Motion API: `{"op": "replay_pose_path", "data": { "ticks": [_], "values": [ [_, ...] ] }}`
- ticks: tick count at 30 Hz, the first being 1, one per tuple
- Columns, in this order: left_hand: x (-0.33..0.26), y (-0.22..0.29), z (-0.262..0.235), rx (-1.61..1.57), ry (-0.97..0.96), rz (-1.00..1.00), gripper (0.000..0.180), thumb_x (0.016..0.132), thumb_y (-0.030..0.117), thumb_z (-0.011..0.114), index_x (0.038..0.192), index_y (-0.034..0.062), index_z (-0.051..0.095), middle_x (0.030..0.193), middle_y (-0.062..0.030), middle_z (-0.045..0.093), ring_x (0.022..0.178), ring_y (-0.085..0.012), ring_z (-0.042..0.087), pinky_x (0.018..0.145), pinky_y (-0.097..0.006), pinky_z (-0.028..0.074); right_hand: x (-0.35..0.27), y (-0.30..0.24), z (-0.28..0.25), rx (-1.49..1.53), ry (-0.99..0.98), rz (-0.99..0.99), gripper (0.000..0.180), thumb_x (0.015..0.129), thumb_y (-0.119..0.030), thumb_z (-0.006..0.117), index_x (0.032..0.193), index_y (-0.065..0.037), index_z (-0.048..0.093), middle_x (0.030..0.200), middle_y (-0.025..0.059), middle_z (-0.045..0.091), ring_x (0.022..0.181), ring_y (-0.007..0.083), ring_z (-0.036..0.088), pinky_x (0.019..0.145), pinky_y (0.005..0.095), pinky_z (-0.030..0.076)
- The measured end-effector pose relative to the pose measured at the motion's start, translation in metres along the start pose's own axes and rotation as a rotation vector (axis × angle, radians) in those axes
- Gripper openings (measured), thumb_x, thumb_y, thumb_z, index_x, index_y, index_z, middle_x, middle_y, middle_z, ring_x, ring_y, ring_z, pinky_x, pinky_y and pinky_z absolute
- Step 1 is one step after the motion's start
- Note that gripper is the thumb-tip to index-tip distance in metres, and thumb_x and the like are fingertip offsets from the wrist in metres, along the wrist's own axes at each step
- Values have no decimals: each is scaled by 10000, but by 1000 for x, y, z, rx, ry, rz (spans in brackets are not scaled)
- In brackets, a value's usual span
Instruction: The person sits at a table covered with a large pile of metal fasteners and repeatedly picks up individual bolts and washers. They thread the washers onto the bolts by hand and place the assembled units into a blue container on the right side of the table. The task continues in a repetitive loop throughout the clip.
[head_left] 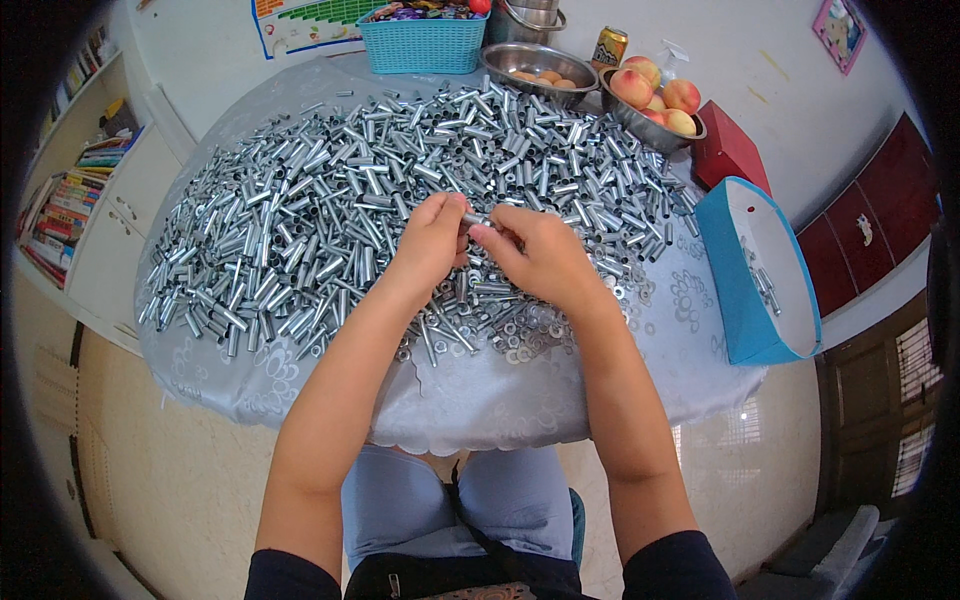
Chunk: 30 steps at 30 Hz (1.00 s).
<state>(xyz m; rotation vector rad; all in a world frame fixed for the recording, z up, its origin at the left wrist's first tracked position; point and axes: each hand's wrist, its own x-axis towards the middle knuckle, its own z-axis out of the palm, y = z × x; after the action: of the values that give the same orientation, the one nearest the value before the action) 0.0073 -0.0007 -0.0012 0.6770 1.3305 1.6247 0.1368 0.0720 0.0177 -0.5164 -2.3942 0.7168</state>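
Over the heap of loose metal sleeves (340,170), my two hands meet, fingertips close together. My left hand (432,238) is closed in a pinch on one end of a short silvery metal sleeve (476,218). My right hand (540,250) pinches the other end of that piece. Fingers cover much of it, so I cannot tell whether a bolt sits inside. Flat washers (520,352) and nuts lie just below my hands, near the table's front. A few long threaded bolts (428,342) lie beside my left wrist.
A blue open box (735,290) with several assembled bolts stands at the table's right edge. Along the back are a turquoise basket (422,45), a steel bowl of eggs (540,75), a bowl of peaches (650,130), a can (608,48) and a red box (732,150).
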Motion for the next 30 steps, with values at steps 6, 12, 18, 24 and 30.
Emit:
{"op": "replay_pose_path", "data": {
  "ticks": [6,12,18,24,30],
  "values": [
    [1,0,0,40,-13,33,180,903,275,423,836,120,485,663,56,439,565,-32,390,489,-185,325,3,6,8,420,-117,320,292,805,-286,559,661,-33,528,551,81,509,497,238,502,487,334,384],
    [-4,5,5,-6,60,17,183,907,262,415,834,107,480,648,53,411,562,-32,393,480,-185,322,0,-4,3,-27,85,-37,225,805,-264,557,746,-48,537,619,95,529,556,249,532,515,342,411],
    [-1,0,4,29,30,126,190,912,250,405,834,88,466,623,48,377,520,-34,346,450,-185,291,1,-1,4,-34,89,-75,232,824,-261,530,745,-43,537,663,118,547,623,296,543,539,367,418],
    [-2,1,5,-14,-9,149,197,918,233,390,821,79,464,583,53,309,492,-38,289,435,-193,259,1,-3,3,44,48,22,284,850,-281,492,731,-27,538,632,149,546,599,330,535,534,385,409],
    [-2,1,7,-61,-53,186,209,924,222,371,816,67,461,575,44,313,490,-44,295,436,-201,272,1,-4,5,157,43,129,338,873,-282,455,704,1,529,589,164,529,541,302,511,517,367,397]
  ]
}}
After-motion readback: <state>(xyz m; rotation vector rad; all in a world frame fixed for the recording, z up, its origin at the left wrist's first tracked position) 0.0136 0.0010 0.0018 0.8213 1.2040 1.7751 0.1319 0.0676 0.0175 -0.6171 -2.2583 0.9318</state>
